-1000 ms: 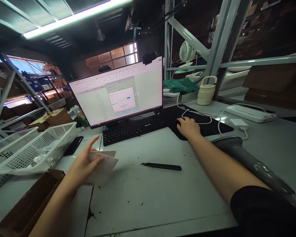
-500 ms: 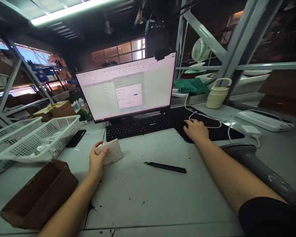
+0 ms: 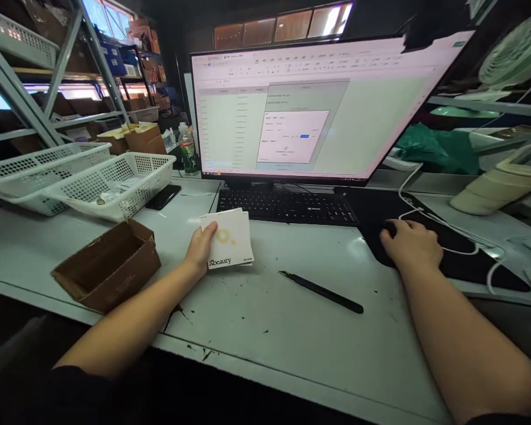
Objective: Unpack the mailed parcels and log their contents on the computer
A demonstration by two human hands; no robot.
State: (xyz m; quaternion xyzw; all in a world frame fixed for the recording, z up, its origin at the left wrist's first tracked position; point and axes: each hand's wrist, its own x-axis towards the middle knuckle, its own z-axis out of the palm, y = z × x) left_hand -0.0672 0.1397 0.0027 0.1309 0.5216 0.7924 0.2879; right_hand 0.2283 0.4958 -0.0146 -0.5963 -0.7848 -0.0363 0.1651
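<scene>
My left hand [image 3: 200, 248] grips the left edge of a small white packet [image 3: 230, 239] printed with a yellow ring and the word "beauty"; the packet rests on the white desk [image 3: 292, 330] just in front of the black keyboard [image 3: 287, 206]. My right hand [image 3: 410, 243] lies curled over a mouse on the black mouse pad [image 3: 469, 260]; the mouse itself is hidden under the fingers. A monitor [image 3: 318, 106] with a dialog window open stands behind the keyboard. A black pen [image 3: 321, 291] lies between my two arms.
An open brown cardboard box [image 3: 108, 265] sits at the left near the desk's front edge. White mesh baskets [image 3: 110, 183] and a dark phone [image 3: 163, 196] lie behind it. A green bottle [image 3: 186, 150], a cream container [image 3: 495, 183] and white cables [image 3: 425, 206] stand further back.
The view has tilted down and moved closer to the desk. My left hand has laid the packet flat on the desk before the keyboard. My right hand stays on the mouse.
</scene>
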